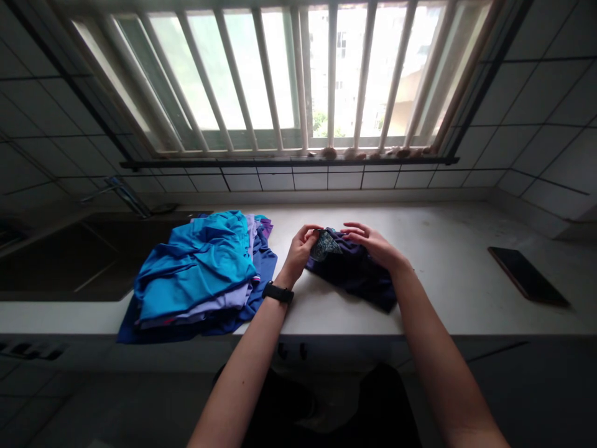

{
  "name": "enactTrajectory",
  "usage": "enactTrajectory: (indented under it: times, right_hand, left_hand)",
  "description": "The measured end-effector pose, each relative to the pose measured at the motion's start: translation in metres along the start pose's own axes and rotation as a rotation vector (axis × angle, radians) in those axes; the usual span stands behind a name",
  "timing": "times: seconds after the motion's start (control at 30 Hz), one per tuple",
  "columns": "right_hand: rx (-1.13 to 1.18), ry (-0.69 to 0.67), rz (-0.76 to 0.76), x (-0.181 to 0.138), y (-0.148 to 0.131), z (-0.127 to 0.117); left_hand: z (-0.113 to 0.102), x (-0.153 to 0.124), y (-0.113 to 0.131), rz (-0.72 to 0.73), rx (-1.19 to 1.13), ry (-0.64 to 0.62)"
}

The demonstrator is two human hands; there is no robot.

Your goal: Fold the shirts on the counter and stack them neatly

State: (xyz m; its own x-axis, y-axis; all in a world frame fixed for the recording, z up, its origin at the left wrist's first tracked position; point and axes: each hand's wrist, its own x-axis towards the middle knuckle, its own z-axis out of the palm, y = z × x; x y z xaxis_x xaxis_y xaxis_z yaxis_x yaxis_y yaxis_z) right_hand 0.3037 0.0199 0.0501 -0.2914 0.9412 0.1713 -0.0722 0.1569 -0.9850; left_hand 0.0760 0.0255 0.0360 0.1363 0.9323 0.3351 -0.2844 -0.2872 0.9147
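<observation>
A dark navy garment (354, 274) lies bunched on the white countertop in front of me. My left hand (301, 247) pinches its upper left part, where a grey-green patterned piece of cloth (326, 244) shows. At the garment's upper right, my right hand (370, 244) rests with its fingers stretched out over the fabric. A black band circles my left wrist. Just left of my left hand sits a pile of folded clothes (200, 267), bright blue on top with lilac and navy layers beneath.
A dark sink (60, 261) with a metal faucet (125, 194) is at the left. On the right of the countertop (443, 267) lies a dark phone (527, 275). Behind, a barred window (298, 81) has small roundish objects along its sill. The counter's front edge runs close to me.
</observation>
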Motion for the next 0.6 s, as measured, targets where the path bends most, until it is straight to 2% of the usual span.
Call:
enactTrajectory:
  times: [0.13,0.3,0.43,0.6]
  right_hand:
    - [-0.177,-0.229,0.123,-0.001,-0.001,0.003]
    - [-0.243,-0.309,0.068,-0.001,-0.005,0.001]
    - [-0.127,-0.250,-0.077,-0.002,-0.005,0.005]
    - [0.061,-0.087,-0.108,-0.003,-0.005,0.012]
  left_hand:
    - [0.001,-0.002,-0.001,0.006,-0.016,-0.004]
    - [0.000,-0.005,0.001,0.043,0.015,-0.052]
    - [-0.001,-0.009,0.004,0.045,0.053,-0.179]
    - [-0.002,-0.006,0.001,0.001,0.142,-0.273]
